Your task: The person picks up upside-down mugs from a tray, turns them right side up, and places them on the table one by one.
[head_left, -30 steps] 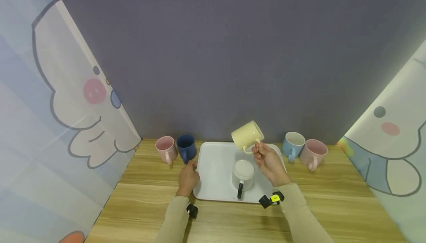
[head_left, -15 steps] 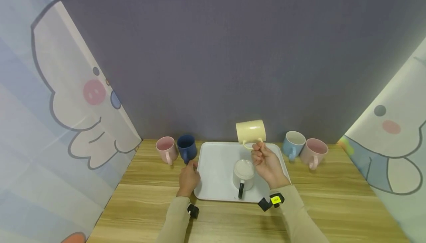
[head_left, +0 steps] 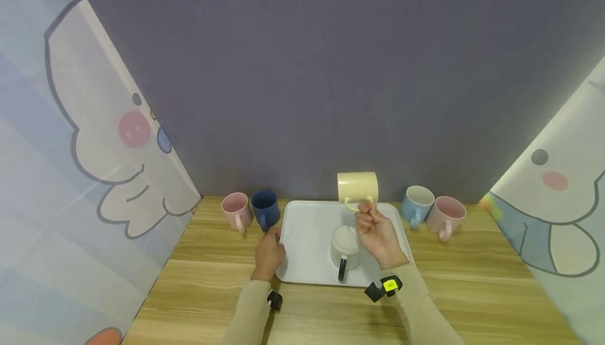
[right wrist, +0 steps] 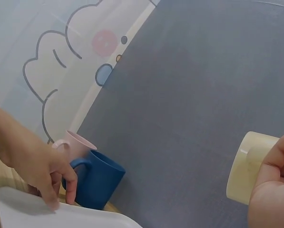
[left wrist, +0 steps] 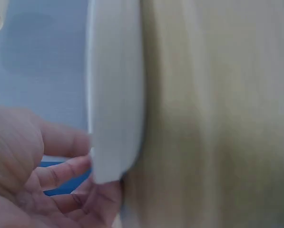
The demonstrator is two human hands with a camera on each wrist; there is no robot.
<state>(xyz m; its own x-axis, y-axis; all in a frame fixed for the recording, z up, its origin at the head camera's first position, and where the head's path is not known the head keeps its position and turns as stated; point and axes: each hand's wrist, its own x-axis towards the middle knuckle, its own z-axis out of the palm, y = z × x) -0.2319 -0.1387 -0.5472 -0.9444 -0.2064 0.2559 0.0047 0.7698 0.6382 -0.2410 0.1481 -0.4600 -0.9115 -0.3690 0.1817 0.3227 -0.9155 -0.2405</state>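
Yellow mug (head_left: 357, 185): long axis level, handle (head_left: 350, 206) down
Right hand (head_left: 381, 233): pinches that handle
Left hand (head_left: 270, 255): pinches tray (head_left: 304, 245) edge

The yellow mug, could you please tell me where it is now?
In the head view, the yellow mug is right of centre, held on its side in the right hand, raised above the white tray.

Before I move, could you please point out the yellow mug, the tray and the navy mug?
Yellow mug (head_left: 357, 186): head view, side of its body.
Tray (head_left: 304, 242): head view, bare part of its surface.
Navy mug (right wrist: 100, 181): right wrist view, outer wall.
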